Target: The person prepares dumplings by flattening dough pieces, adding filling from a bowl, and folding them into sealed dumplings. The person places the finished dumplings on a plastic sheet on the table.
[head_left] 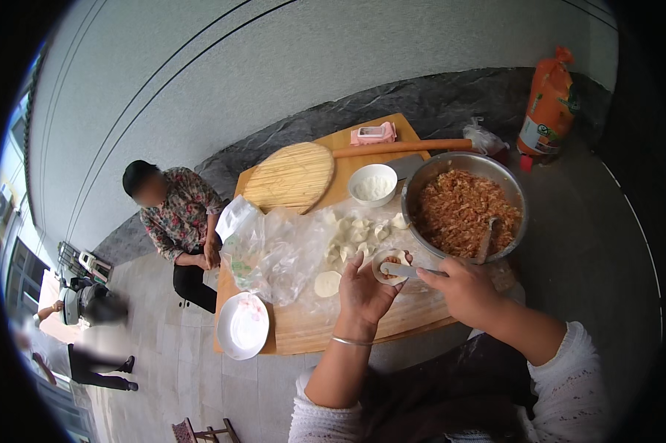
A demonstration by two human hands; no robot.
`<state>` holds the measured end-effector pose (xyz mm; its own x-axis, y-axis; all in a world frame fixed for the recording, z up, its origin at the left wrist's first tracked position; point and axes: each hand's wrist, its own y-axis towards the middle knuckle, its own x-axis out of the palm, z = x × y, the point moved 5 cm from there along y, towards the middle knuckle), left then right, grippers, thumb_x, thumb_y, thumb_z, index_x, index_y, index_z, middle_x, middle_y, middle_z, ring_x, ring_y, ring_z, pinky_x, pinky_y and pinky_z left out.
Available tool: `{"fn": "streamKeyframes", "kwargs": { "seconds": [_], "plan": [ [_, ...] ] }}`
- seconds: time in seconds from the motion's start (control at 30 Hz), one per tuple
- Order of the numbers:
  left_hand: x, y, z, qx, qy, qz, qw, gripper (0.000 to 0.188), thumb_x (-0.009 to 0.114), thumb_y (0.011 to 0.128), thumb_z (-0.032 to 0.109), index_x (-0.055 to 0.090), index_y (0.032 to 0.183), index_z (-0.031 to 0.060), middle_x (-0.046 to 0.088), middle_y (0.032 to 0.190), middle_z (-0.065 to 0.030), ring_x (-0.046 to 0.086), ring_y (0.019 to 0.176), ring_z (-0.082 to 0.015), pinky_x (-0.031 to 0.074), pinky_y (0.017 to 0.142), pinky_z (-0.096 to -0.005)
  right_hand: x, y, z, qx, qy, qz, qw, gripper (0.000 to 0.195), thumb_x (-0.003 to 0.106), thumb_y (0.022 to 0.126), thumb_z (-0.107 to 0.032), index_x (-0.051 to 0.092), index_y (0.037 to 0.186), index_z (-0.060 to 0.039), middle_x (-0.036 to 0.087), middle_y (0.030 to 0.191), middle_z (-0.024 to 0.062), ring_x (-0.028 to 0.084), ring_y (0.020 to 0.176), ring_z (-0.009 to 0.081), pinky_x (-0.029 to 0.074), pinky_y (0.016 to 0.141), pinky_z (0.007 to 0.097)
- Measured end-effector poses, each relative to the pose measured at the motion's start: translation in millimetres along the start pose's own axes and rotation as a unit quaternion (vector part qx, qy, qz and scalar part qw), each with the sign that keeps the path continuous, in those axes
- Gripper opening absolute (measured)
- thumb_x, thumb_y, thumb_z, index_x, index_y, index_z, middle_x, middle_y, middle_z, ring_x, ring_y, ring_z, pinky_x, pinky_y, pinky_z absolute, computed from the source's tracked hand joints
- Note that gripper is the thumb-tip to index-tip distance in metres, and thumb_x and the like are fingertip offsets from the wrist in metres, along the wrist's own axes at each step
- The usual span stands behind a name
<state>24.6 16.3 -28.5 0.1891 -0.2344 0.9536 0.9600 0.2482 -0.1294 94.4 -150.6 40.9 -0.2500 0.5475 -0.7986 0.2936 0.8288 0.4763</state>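
My left hand (363,296) holds a round dumpling wrapper (378,271) across its raised fingers, with a small mound of filling (391,260) at the centre. A flat metal spreader (404,270) presses on that filling; its handle is gripped in my right hand (468,285). Beyond my right hand stands a large steel basin (524,221) of reddish minced filling (457,205), a spoon (486,241) resting inside it. One flat wrapper (328,284) lies on the floured board left of my left hand. Several folded dumplings (360,230) sit just past my fingers.
A clear plastic bag (288,249) covers the board's left part. Around it are a white dish (244,326), a round straw mat (288,174), a flour bowl (372,185), a rolling pin (405,147) and a wipes pack (372,133). A person (177,221) sits at the left.
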Motion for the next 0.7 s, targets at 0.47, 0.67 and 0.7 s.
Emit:
{"fn": "streamKeyframes", "kwargs": {
  "seconds": [0.47, 0.67, 0.7],
  "plan": [
    [-29, -11, 2, 0.035, 0.015, 0.141, 0.989, 0.041, 0.04, 0.093, 0.019, 0.048, 0.127, -0.0022, 0.052, 0.129, -0.027, 0.052, 0.119, -0.0423, 0.042, 0.101, -0.0569, 19, -18, 4, 0.023, 0.041, -0.024, 0.999, 0.045, 0.057, 0.078, 0.004, 0.068, 0.119, -0.012, 0.053, 0.084, 0.0096, 0.057, 0.078, 0.0278, 0.048, 0.066, 0.0383],
    [-33, -12, -5, -0.004, -0.052, 0.096, 0.994, 0.046, 0.036, 0.098, 0.027, 0.045, 0.127, -0.0074, 0.052, 0.128, -0.0289, 0.053, 0.117, -0.0437, 0.044, 0.099, -0.0555, 29, -15, -2, -0.01, 0.055, -0.019, 0.998, 0.046, 0.056, 0.078, 0.003, 0.068, 0.12, -0.0133, 0.052, 0.083, 0.0089, 0.056, 0.08, 0.0275, 0.048, 0.068, 0.0394],
    [-31, -16, -4, 0.011, -0.046, 0.114, 0.992, 0.047, 0.035, 0.099, 0.029, 0.045, 0.126, -0.0085, 0.052, 0.127, -0.0292, 0.054, 0.115, -0.0439, 0.046, 0.099, -0.0546, 29, -17, -1, 0.001, 0.056, -0.031, 0.998, 0.047, 0.056, 0.078, 0.003, 0.067, 0.12, -0.0134, 0.052, 0.083, 0.009, 0.056, 0.08, 0.0277, 0.048, 0.069, 0.0394]
  ]
}}
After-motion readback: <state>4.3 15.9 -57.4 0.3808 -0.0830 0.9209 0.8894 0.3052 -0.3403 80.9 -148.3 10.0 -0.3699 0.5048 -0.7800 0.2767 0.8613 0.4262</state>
